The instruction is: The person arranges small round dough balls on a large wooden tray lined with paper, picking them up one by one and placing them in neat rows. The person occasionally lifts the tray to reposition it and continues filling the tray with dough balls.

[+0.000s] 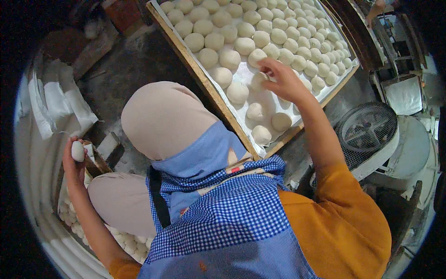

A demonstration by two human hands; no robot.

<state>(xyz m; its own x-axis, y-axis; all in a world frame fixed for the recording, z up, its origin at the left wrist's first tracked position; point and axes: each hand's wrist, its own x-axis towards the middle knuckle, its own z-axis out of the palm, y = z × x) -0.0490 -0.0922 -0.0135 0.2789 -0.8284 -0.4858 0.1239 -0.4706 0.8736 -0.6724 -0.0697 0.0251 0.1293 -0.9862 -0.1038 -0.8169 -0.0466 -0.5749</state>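
Observation:
Rows of round, pale dough balls point(237, 92) lie on a white cloth in a wooden-framed tray point(205, 78). My right hand point(280, 80) reaches over the tray, its fingers around a dough ball point(259, 81) among the others; whether that ball rests on the cloth I cannot tell. Far to the left, my left hand point(74, 158) holds another dough ball point(77, 151) upright in its fingers, away from the tray. Below my left forearm, many more dough balls point(130, 244) lie heaped, partly hidden by my leg and apron.
A round machine part with a wire mesh guard point(366, 130) stands right of the tray. White sacks point(59, 101) are at the left, near a pale block point(108, 146) on the dark floor. Wooden boards point(362, 31) stand at the upper right, where part of another person's arm point(375, 9) shows.

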